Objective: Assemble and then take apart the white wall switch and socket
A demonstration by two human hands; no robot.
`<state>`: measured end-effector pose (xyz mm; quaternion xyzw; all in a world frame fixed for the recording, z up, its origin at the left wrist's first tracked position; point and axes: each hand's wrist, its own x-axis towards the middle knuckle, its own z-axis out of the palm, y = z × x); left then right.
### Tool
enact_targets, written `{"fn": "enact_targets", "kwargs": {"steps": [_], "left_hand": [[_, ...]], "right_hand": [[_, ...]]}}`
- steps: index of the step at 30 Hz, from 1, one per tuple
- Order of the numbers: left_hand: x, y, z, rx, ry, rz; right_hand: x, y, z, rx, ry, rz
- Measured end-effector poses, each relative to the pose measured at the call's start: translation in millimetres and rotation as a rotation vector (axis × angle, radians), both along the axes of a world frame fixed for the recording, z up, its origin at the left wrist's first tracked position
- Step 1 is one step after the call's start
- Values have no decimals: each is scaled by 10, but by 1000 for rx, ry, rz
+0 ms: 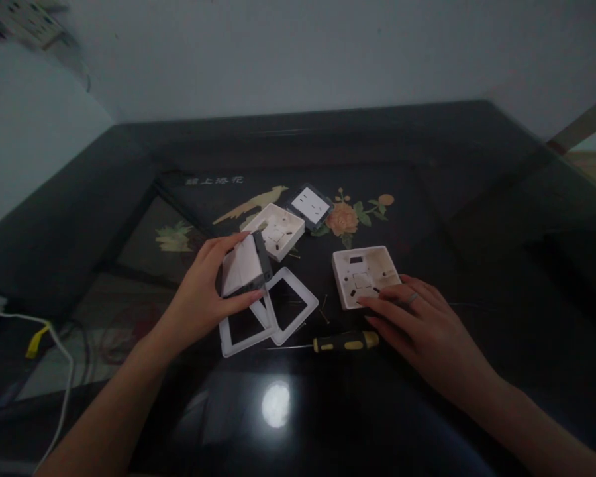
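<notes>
My left hand (203, 295) grips a wall switch module (244, 264) with a white face and dark grey frame, tilted above the table. Below it, two white square cover frames (298, 324) overlap. My right hand (420, 315) has its fingers closed over the near right corner of a white square back box (342, 281), which lies with its hollow side up. Close to that hand is a black-and-yellow screwdriver (345, 342), its shaft pointing left. Several screws (324, 311) lie between the frames and this box.
Farther back, a second white back box (298, 228) touches or nearly touches a socket module (312, 204) with a white face. The glossy dark table (427, 146) meets a wall behind. A white cable (69, 371) with a yellow tag (36, 341) runs along the left.
</notes>
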<state>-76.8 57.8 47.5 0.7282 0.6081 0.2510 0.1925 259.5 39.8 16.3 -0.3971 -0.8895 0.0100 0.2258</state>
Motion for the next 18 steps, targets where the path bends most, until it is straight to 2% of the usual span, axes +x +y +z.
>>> {"fn": "enact_targets", "kwargs": {"steps": [7,12,18], "left_hand": [[7,-18,-7,13,-52,18],[152,-85,-63,-5,-37,-91],[335,-219,-139,-105,-26,-214]], "right_hand": [[13,6,19,-8,-13,12],[24,6,17,-9,-18,10],[17,-25,10,-44,30,30]]}}
